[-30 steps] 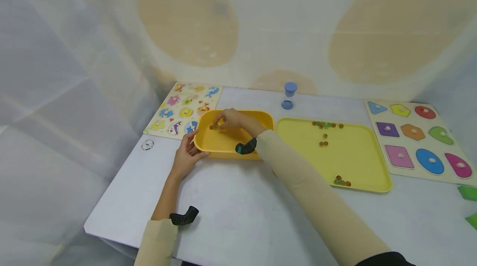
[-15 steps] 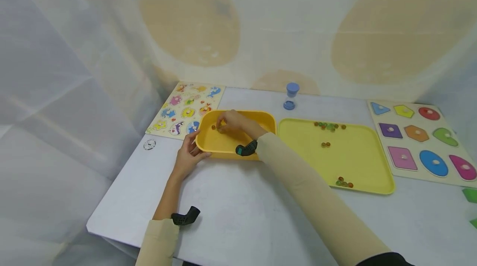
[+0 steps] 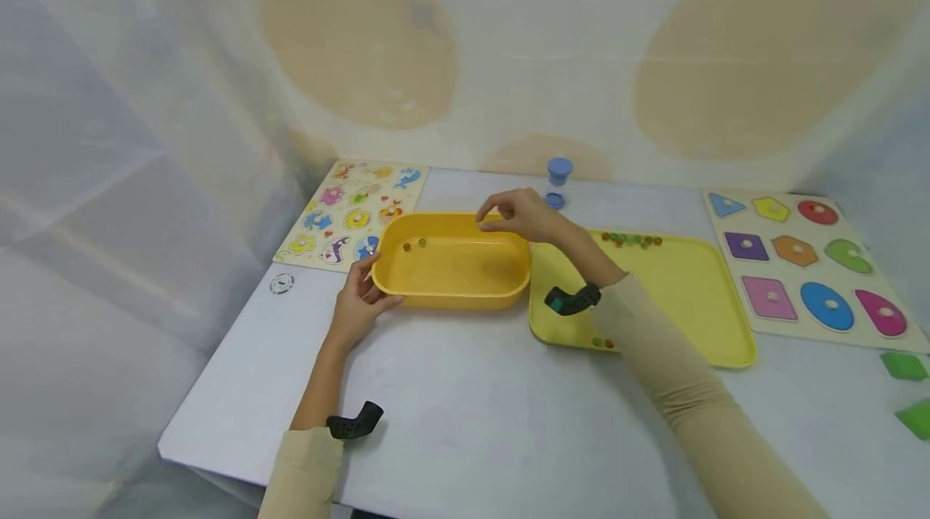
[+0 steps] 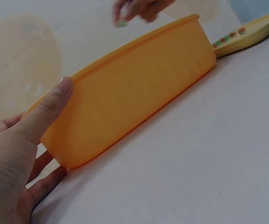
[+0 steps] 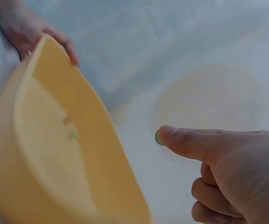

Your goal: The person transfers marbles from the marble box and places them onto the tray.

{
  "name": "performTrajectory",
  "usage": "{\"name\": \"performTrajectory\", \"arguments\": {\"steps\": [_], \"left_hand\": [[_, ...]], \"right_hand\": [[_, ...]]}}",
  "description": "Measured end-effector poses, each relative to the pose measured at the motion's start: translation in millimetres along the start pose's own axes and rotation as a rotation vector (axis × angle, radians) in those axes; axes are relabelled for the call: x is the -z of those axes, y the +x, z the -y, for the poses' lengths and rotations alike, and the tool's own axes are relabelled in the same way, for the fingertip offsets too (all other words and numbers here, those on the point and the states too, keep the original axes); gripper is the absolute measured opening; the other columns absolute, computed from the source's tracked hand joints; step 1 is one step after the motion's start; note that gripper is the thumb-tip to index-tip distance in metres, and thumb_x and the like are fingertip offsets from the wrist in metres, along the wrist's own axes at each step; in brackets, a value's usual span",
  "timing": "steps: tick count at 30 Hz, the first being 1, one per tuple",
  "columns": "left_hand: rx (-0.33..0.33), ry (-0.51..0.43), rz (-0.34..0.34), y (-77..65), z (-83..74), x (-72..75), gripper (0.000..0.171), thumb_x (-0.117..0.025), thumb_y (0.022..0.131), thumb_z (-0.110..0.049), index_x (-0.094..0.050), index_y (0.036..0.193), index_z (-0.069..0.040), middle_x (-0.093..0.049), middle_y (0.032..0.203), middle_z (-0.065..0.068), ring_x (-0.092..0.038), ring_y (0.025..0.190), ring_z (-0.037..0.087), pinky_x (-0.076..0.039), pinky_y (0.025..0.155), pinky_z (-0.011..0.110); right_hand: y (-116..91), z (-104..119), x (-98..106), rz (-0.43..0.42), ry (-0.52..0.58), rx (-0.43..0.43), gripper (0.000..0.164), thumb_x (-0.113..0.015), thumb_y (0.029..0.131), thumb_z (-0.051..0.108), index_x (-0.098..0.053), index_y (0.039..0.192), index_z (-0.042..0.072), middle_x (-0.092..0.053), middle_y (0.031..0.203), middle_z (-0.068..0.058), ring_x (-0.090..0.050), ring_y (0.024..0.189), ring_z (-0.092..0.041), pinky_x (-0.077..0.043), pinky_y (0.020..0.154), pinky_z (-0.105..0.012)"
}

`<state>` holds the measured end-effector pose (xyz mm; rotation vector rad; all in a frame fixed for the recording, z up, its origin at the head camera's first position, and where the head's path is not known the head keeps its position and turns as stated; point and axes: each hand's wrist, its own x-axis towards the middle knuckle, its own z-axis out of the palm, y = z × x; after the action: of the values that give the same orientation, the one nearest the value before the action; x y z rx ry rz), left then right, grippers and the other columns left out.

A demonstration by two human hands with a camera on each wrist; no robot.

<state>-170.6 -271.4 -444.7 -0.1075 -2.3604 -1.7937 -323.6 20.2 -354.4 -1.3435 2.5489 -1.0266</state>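
My left hand (image 3: 356, 311) grips the left end of a deep orange-yellow plastic tub (image 3: 450, 303), the thumb on its rim and fingers beneath. Raised over the tub's far right rim, my right hand (image 3: 525, 215) pinches a small green marble (image 5: 158, 137) between thumb and index finger. That marble also shows below the fingers in the left wrist view. Inside the tub, toward the left, lie an orange-brown marble (image 3: 407, 247) and a green marble (image 3: 422, 242).
A flat yellow tray (image 3: 697, 309) adjoins the tub, with a row of marbles (image 3: 632, 240) along its far edge and more marbles (image 3: 601, 343) near the front. Peg puzzles (image 3: 356, 219) (image 3: 799, 249), a blue-capped sand timer (image 3: 558, 180) and green blocks (image 3: 904, 366) stand around.
My right hand has lifted from inside the tub and moved right, carrying a green marble. Two marbles now show uncovered in the tub. My left hand keeps its hold on the tub's end.
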Motion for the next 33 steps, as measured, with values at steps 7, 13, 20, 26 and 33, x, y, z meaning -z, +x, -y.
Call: {"name": "performTrajectory", "arguments": {"steps": [7,13,20,26,33], "left_hand": [[0.028,0.020,-0.004,0.8,1.2,1.8,0.078,-0.075,0.072,-0.022,-0.031,0.136,-0.018,-0.029,0.144,0.007,-0.041,0.124,0.028,-0.046,0.090,0.027],[0.023,0.014,-0.006,0.5,0.1,1.8,0.078,-0.075,0.073,-0.020,-0.030,0.136,-0.015,-0.028,0.145,0.009,-0.040,0.124,0.031,-0.046,0.089,0.025],[0.034,0.007,-0.002,0.7,0.1,-1.1,0.078,-0.074,0.073,-0.019,-0.030,0.137,-0.016,-0.028,0.145,0.009,-0.041,0.123,0.033,-0.047,0.088,0.025],[0.033,0.005,-0.004,0.2,-0.7,-1.1,0.078,-0.075,0.072,-0.018,-0.030,0.137,-0.015,-0.027,0.145,0.010,-0.039,0.124,0.033,-0.046,0.089,0.025],[0.041,0.016,-0.001,-1.2,-3.1,0.2,0.077,-0.074,0.074,-0.019,-0.030,0.137,-0.017,-0.026,0.146,0.009,-0.040,0.124,0.032,-0.045,0.091,0.031]], "right_hand": [[-95.1,-54.1,31.2,-0.054,-0.077,-0.218,0.021,-0.064,0.083,0.030,-0.067,0.097,0.014,-0.030,0.050,0.002,-0.024,0.044,-0.011,-0.026,0.044,-0.025],[-145.2,-87.1,26.7,0.010,-0.090,-0.347,0.022,-0.063,0.084,0.028,-0.067,0.100,0.013,-0.031,0.052,0.002,-0.024,0.045,-0.010,-0.025,0.043,-0.023],[-154.4,-84.2,30.3,-0.009,-0.099,-0.369,0.024,-0.063,0.084,0.025,-0.064,0.105,0.011,-0.029,0.052,0.003,-0.027,0.043,-0.011,-0.028,0.044,-0.024],[-109.9,-49.2,45.0,-0.096,-0.075,-0.221,0.025,-0.063,0.083,0.029,-0.066,0.103,0.013,-0.028,0.051,0.001,-0.023,0.042,-0.008,-0.028,0.044,-0.025],[-20.7,-9.5,33.7,-0.039,-0.016,-0.053,0.019,-0.064,0.083,0.027,-0.068,0.099,0.017,-0.033,0.049,0.000,-0.025,0.043,-0.012,-0.027,0.043,-0.024]]}}
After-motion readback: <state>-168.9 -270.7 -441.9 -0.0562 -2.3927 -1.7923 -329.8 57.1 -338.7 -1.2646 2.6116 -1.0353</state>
